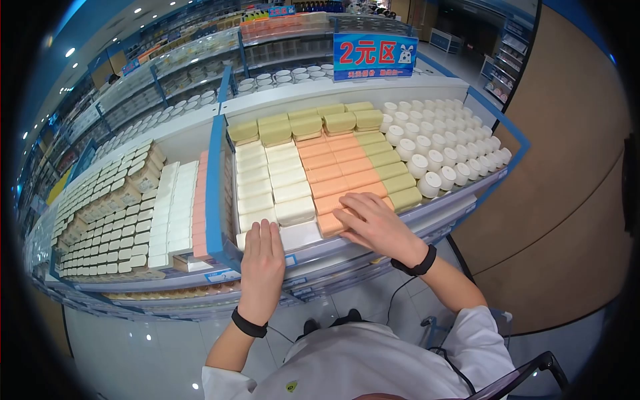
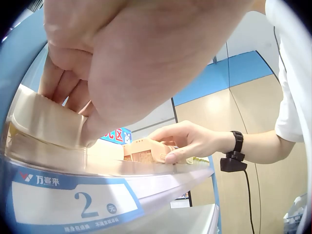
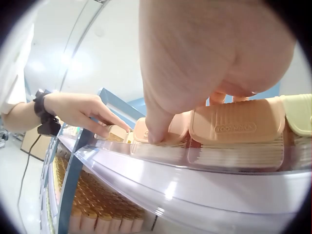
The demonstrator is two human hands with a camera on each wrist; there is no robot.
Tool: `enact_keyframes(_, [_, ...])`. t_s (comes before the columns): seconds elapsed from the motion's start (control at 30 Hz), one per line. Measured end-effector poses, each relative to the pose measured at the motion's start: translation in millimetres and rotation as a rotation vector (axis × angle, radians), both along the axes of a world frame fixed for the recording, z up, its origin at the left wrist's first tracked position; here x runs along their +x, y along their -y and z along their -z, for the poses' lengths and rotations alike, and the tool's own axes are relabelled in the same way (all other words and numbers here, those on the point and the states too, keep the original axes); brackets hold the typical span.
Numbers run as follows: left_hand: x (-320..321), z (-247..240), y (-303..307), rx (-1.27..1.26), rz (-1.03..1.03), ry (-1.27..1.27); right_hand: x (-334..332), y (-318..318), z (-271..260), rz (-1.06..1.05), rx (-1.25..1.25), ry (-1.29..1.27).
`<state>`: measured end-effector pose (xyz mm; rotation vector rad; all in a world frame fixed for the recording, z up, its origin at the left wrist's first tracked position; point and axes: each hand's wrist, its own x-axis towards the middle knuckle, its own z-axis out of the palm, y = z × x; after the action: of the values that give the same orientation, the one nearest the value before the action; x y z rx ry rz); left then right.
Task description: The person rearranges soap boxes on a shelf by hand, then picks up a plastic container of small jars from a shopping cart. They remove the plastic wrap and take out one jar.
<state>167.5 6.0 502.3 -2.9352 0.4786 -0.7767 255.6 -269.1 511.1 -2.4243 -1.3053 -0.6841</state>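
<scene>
My left hand lies with its fingers straight and together on the front white toothpick box, beside the blue divider. In the left wrist view, a cream toothpick box sits under those fingers, stacked on another. My right hand grips an orange toothpick box in the front row, thumb at its front and fingers bent over the top. In the right wrist view, the thumb presses one orange box, close to another orange box with embossed lettering and toothpicks showing below the lid.
Green boxes and white round-topped containers stand to the right. A blue divider separates more goods on the left. A clear lip runs along the shelf front, with a price tag. A sign stands behind.
</scene>
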Motion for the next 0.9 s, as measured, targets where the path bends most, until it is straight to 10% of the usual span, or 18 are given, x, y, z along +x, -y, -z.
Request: enact_keyframes(0.9, [6,23,-4,-0.021,-0.063,0.072,-12,-13,-25,-0.066,-0.05,-0.054])
